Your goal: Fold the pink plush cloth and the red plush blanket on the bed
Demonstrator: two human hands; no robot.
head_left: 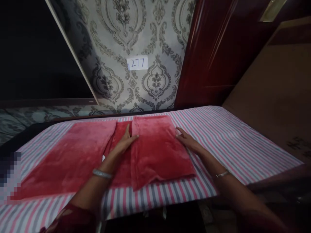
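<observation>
Both hands flat on a part-folded red towel over a striped sheet.

Striped sheet [230, 136] under all; red towel [73, 155] spreads leftward, its folded panel between the hands. Left hand [125, 140] open, pressing the fold's edge, likely pinning it; right hand [187, 139] open at the opposite edge. Paper label [137, 63] beyond.

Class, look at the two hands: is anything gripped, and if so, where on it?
Nothing is gripped. The left hand lies flat at the red cloth's folded left edge; the right hand touches its right edge.
</observation>
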